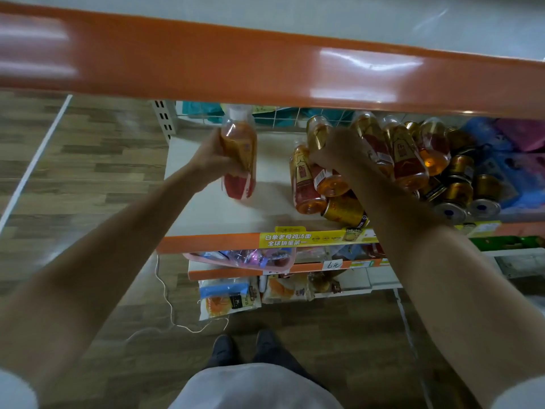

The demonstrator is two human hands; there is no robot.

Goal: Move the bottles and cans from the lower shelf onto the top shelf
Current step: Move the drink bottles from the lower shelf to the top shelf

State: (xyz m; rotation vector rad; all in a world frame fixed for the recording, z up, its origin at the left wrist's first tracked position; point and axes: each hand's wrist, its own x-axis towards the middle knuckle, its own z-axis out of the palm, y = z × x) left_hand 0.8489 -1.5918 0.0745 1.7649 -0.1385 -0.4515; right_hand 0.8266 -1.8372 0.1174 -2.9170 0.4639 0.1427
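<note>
My left hand (211, 156) grips an orange drink bottle (239, 156) with a white cap and red label, lifted above the lower shelf (212, 208). My right hand (336, 152) reaches into a heap of lying bottles (404, 154) and holds one amber bottle (320, 160) near its neck. Gold cans (345, 211) lie among and to the right of the bottles. The top shelf (265, 28) runs across the upper view behind its orange front edge (236, 66); its visible surface is bare.
Blue and purple packets (507, 160) lie at the shelf's right end. A wire grid (283, 116) backs the lower shelf. Snack bags (230, 299) fill shelves below. A white cord (165, 293) trails on the wood floor by my shoes (244, 346).
</note>
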